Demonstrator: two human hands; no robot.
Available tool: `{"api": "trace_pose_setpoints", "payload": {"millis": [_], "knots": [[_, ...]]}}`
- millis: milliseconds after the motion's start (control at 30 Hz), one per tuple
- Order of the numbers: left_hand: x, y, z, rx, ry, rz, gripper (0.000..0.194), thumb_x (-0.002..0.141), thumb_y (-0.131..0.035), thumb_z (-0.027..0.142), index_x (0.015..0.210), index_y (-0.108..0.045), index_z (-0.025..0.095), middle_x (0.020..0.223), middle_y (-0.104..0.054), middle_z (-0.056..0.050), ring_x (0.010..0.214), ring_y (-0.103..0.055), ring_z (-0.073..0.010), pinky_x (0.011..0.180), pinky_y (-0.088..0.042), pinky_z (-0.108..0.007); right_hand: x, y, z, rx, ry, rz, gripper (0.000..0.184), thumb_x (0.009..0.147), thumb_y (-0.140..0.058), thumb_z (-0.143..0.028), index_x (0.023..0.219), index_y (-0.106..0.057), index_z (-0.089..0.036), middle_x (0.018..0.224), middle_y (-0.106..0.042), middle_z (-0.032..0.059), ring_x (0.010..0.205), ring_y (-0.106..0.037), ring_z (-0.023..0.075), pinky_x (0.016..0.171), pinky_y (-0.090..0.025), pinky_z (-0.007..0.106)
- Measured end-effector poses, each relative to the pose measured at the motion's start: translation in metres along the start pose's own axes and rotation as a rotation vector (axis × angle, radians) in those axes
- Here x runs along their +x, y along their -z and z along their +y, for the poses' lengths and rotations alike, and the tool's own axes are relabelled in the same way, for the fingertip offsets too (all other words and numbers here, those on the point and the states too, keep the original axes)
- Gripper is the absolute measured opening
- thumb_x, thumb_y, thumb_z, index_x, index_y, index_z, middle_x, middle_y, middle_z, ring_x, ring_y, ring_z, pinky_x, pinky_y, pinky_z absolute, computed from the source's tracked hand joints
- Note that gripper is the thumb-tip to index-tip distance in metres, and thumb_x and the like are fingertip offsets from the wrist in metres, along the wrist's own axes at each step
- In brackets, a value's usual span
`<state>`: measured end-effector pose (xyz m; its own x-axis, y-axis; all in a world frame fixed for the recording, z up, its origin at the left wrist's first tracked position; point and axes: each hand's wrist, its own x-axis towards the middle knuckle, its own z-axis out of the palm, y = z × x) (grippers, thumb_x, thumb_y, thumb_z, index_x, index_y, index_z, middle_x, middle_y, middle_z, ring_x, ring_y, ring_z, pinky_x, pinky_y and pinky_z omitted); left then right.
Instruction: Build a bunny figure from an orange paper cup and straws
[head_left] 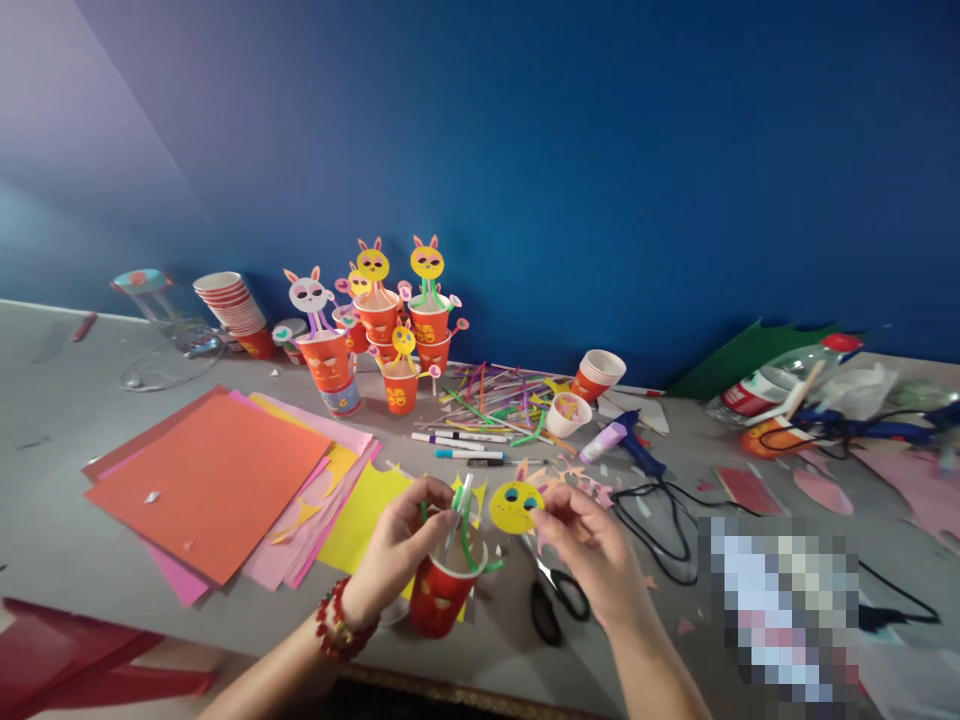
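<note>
- The left hand (405, 535) is nearly closed: the thumb and fingers are pinched at the upper part of the green straws (469, 545), and a clear stick (460, 515) stands tilted at the same fingertips.
- The green straws rise from a red paper cup (435, 600), which stands on the desk (45, 500) just under this hand; one straw end bends out over the rim at the right.
- The right hand (589, 550) is closed in a pinch, and between thumb and fingers it has the edge of a round yellow paper face (511, 508) with blue eyes and pink ears. The face is held in the air, to the right of the cup and apart from it.
- On the left wrist there is a red bead bracelet (346, 618).
- Black-handled scissors (574, 598) lie on the desk, between the cup and the right wrist.
- To the left are coloured paper sheets (214, 480), with an orange one on top.
- Behind the hands lie several markers (469, 456), and farther a heap of colourful straws (491, 400).
- Near the wall stand cup figures (324, 360) with paper faces.
- A blue glue gun (643, 448) lies beyond the right hand.
</note>
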<state>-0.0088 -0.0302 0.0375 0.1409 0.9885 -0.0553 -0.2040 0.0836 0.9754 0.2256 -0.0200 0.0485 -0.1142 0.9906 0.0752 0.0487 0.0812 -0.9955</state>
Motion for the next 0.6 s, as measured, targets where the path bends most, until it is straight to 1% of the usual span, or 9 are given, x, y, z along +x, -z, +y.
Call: {"api": "trace_pose_setpoints", "payload": {"millis": [67,167,233,300,367,467,600], "knots": [[0.000,-0.006,-0.001,0.001,0.006,-0.020,0.022,0.085,-0.071,0.038,0.094,-0.067,0.018,0.085,-0.065,-0.002,0.077,-0.057,-0.0168,0.071,-0.045,-0.025,0.004,-0.008,-0.010,0.005,0.028,-0.072,0.024,0.089,-0.070,-0.040,0.077,-0.062,-0.020,0.075,-0.055,-0.0016,0.067,-0.051,0.0135,0.060,-0.041,0.023],[0.000,-0.012,-0.003,0.049,0.011,-0.037,0.023,0.084,-0.071,0.039,0.092,-0.070,0.017,0.088,-0.067,-0.005,0.083,-0.058,-0.0195,0.076,-0.046,-0.027,0.012,-0.017,-0.017,0.006,0.039,-0.105,0.025,0.089,-0.069,-0.040,0.077,-0.061,-0.020,0.076,-0.056,-0.0007,0.068,-0.052,0.0140,0.062,-0.044,0.023],[0.001,-0.015,-0.004,0.054,0.019,-0.038,0.021,0.083,-0.072,0.037,0.090,-0.071,0.017,0.087,-0.067,-0.004,0.084,-0.058,-0.0194,0.078,-0.046,-0.027,0.016,-0.017,-0.015,0.008,0.014,-0.086,0.028,0.086,-0.071,-0.044,0.076,-0.061,-0.020,0.074,-0.056,-0.0007,0.066,-0.052,0.0142,0.060,-0.044,0.023],[0.002,-0.016,-0.007,0.023,0.028,-0.038,0.019,0.083,-0.072,0.035,0.088,-0.069,0.017,0.085,-0.065,-0.002,0.082,-0.057,-0.0181,0.077,-0.045,-0.026,0.020,-0.015,-0.009,0.040,-0.026,-0.030,0.032,0.081,-0.074,-0.048,0.075,-0.062,-0.020,0.070,-0.056,-0.0011,0.064,-0.052,0.0142,0.058,-0.044,0.024],[0.003,-0.017,-0.010,-0.008,0.032,-0.035,0.016,0.083,-0.071,0.033,0.085,-0.068,0.018,0.083,-0.064,-0.001,0.080,-0.056,-0.0168,0.076,-0.044,-0.025,0.022,-0.012,-0.003,0.087,-0.062,0.016,0.033,0.078,-0.076,-0.050,0.075,-0.062,-0.020,0.069,-0.057,-0.0013,0.065,-0.055,0.0151,0.061,-0.045,0.024],[0.003,-0.018,-0.014,-0.022,0.042,-0.043,0.012,0.083,-0.070,0.030,0.085,-0.068,0.018,0.083,-0.065,0.000,0.082,-0.057,-0.0173,0.079,-0.044,-0.026,0.021,-0.008,0.004,0.121,-0.085,0.019,0.031,0.080,-0.076,-0.047,0.076,-0.063,-0.020,0.070,-0.059,-0.0013,0.068,-0.057,0.0157,0.065,-0.046,0.025],[0.004,-0.019,-0.022,-0.069,0.080,-0.075,0.011,0.085,-0.069,0.028,0.089,-0.068,0.018,0.086,-0.069,-0.002,0.088,-0.062,-0.0202,0.086,-0.046,-0.030,0.016,-0.008,0.007,0.102,-0.057,0.015,0.029,0.082,-0.075,-0.045,0.076,-0.062,-0.019,0.070,-0.057,-0.0014,0.067,-0.054,0.0151,0.063,-0.045,0.025]]}}
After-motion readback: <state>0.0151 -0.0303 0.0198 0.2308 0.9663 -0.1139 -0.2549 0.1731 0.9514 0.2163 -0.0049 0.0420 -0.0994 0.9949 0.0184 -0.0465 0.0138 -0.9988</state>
